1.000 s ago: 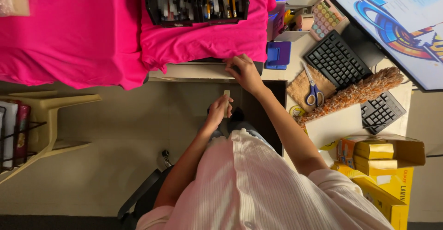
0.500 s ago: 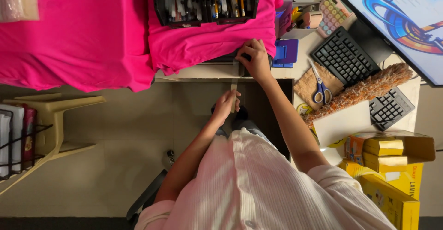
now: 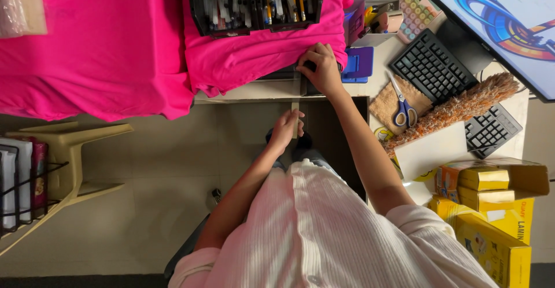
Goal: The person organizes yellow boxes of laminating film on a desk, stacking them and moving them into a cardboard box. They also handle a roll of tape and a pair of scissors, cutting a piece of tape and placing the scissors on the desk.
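Note:
My left hand [image 3: 285,129] pinches a narrow tan strip [image 3: 295,116], held upright just below the desk's front edge [image 3: 248,91]. My right hand [image 3: 321,68] lies a little above it, its fingers curled over a dark flat object [image 3: 286,74] that pokes out from under the pink cloth [image 3: 254,48] at the desk edge. The strip's top end reaches up to the desk edge, close under my right hand. I cannot tell whether the strip is joined to the dark object.
A black tray of pens and pencils [image 3: 254,2] sits on the pink cloth. To the right lie a blue pad [image 3: 359,65], scissors [image 3: 402,106] on a woven mat, a black keyboard [image 3: 430,68], a fuzzy duster [image 3: 457,111], a monitor [image 3: 509,16] and yellow boxes [image 3: 485,187]. A beige plastic stool [image 3: 69,149] stands at left.
My left hand has risen with the strip toward the desk edge. My right hand stays on the dark object. The view has shifted slightly.

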